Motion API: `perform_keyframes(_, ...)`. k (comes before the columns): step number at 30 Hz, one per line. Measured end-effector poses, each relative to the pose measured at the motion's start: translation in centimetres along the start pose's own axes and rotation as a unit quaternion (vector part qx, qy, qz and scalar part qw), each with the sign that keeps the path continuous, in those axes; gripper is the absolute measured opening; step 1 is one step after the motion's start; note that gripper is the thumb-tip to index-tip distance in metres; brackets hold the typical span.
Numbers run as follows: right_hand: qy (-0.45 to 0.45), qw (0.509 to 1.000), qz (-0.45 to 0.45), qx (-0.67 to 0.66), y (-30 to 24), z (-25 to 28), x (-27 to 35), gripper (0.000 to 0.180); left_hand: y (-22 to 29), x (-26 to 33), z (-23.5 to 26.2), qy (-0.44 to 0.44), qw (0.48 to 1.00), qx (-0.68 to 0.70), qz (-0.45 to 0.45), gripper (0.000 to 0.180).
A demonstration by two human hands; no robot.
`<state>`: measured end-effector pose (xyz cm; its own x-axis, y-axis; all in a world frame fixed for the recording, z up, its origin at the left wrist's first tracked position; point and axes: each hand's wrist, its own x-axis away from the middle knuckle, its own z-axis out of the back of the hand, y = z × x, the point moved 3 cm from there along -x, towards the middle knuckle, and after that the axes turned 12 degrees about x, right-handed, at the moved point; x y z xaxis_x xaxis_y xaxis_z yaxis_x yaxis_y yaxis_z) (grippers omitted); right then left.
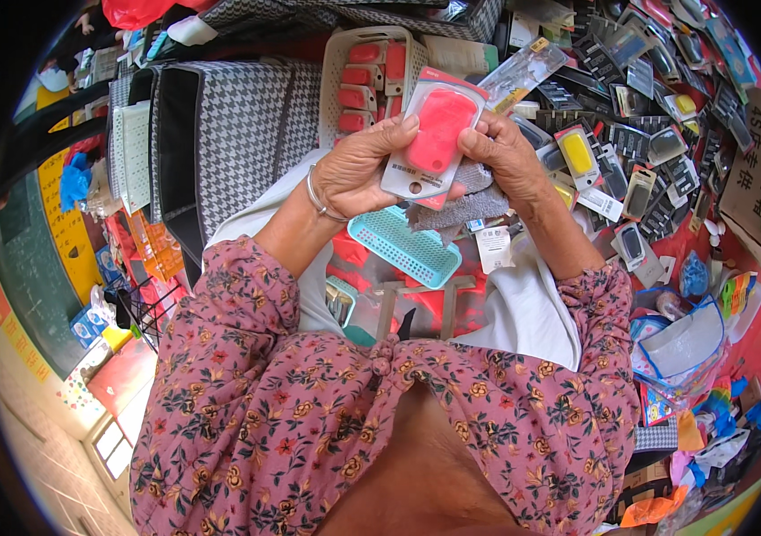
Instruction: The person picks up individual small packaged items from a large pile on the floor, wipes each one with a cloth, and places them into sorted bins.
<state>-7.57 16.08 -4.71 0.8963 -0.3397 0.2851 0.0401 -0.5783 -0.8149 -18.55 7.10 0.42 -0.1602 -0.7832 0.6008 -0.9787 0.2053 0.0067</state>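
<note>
In front of my chest I hold up a carded pack (438, 129) with a rounded red piece on a white and red backing card. My left hand (353, 170) is closed on its left edge, thumb on the front. The right hand (516, 161) grips its right side, thumb pressed against the red piece. A grey knitted cloth (474, 213) hangs under my right hand; whether those fingers also hold it is hidden. Just beyond the pack stands a cream basket (328, 85) with several similar red packs. Below my hands, a turquoise basket (412, 255) lies between my knees.
Many carded packs, some with yellow pieces (579, 154), are heaped at the far right. A cardboard box (760, 179) stands at the right edge. Houndstooth-patterned boxes (237, 134) rise on the left. Clear bags (684, 348) and coloured wrappers lie at the lower right.
</note>
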Motion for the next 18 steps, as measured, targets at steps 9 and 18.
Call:
perform_keyframes(9, -0.007, 1.000, -0.006, -0.001, -0.3, 0.2, -0.1, 0.031, -0.1, -0.6, 0.1, 0.009, 1.000, -0.019, 0.005, 0.041)
perform_keyframes(18, 0.003, 0.997, -0.071, -0.037, 2.5, 1.0, -1.0, 0.029, 0.0, -0.8, 0.0, 0.021, 0.998, -0.051, -0.015, 0.041)
